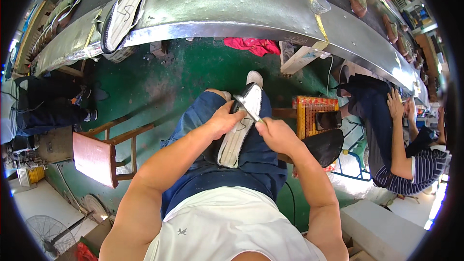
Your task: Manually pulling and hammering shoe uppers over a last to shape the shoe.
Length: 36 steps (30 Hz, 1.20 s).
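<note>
An upturned shoe (231, 147) lies across my thighs, its pale sole facing up with a dark curved mark and a dark stitched edge. My left hand (226, 120) is closed on the shoe's left side, near its middle. Closed round the near end of a slim metal tool (249, 108), my right hand (279, 135) is to the right of the shoe. The tool slants over the sole's front part, its far end close to my left fingers; whether its edge touches the sole I cannot tell.
A metal-edged bench (217, 7) runs ahead, bearing another upturned shoe (126, 17), a clear cup (320, 5) and brown shoes (356, 2). A wooden stool (94, 159) stands left. At right are a woven seat (309, 116) with a black phone (328, 120) and a seated person (411, 164).
</note>
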{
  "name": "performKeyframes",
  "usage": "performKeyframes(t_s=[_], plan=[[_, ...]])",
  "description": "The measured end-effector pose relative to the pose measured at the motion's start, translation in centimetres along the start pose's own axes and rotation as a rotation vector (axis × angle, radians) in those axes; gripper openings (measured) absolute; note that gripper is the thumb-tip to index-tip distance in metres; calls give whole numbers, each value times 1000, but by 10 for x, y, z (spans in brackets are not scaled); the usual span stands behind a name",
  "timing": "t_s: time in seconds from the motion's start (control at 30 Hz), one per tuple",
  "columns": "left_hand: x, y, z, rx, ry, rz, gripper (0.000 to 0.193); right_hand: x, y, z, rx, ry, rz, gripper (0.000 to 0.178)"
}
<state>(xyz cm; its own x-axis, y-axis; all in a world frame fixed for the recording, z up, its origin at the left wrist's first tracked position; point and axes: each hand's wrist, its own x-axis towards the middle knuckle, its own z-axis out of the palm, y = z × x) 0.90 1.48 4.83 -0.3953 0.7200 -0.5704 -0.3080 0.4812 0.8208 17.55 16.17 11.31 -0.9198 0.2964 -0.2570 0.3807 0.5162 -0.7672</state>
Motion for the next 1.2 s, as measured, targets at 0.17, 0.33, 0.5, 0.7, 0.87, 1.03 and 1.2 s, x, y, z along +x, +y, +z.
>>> performKeyframes(t_s=[0.17, 0.33, 0.5, 0.7, 0.87, 1.03, 1.2], plan=[[10, -12, -14, -121, -64, -68, 68, -14, -4, -12, 231, -184, 382, 33], [6, 13, -27, -127, -228, -130, 54, -53, -4, -10, 27, -395, 254, 28], [18, 6, -26, -81, -278, -184, 62, -58, -24, 11, -341, -226, -116, 56], [18, -4, -22, -1, -214, -144, 65, -33, -83, 9, -765, -381, -91, 42], [5, -11, -32, -32, -161, -158, 68, -15, -67, 7, -566, -591, -45, 31], [-12, -17, -49, -373, -378, -44, 84, -23, -17, 33, -386, -415, -57, 29], [-14, -24, -54, -416, -538, 31, 102, -43, -2, 54, -161, -181, -33, 30]])
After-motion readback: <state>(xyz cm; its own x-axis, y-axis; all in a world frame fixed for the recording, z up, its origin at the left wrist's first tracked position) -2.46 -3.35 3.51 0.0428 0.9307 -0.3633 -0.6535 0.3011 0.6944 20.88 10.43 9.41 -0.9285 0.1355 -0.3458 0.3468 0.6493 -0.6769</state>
